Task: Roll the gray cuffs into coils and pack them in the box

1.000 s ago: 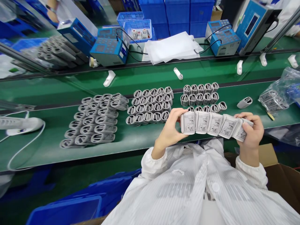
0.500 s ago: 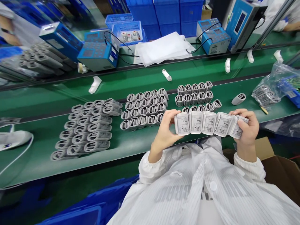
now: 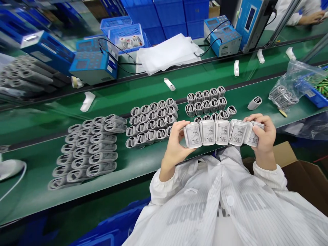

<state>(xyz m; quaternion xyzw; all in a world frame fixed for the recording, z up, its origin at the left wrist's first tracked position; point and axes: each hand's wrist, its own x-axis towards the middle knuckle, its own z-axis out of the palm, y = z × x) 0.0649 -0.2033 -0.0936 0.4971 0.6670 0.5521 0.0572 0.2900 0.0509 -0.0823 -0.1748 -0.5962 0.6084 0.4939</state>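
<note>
My left hand (image 3: pixel 176 145) and my right hand (image 3: pixel 262 135) hold a row of several rolled grey cuffs (image 3: pixel 217 132) between them, pinching its two ends. These look like blood pressure cuffs, and each shows a white printed label with a diagram. Just beyond the row, neat blocks of similar rolled cuffs stand on the green conveyor belt (image 3: pixel 159 85). The nearest block (image 3: pixel 206 104) almost meets my hands, and part of its front row is hidden behind them. Two more blocks (image 3: pixel 151 124) (image 3: pixel 87 150) lie to the left. A single cuff (image 3: pixel 254 103) lies on its side to the right.
To the right, a clear plastic bag of cuffs (image 3: pixel 283 97) lies on the belt. Blue electronic testers (image 3: pixel 93 67) with cables, white sheets (image 3: pixel 166 54) and a blue basket (image 3: pixel 125 38) stand beyond. A cardboard box (image 3: pixel 302 181) is below right. A co-worker's hand (image 3: pixel 311 18) shows at the top right.
The whole scene has shifted left and tilted with my head. My hands hold the same row of cuffs, with no clear change in grip.
</note>
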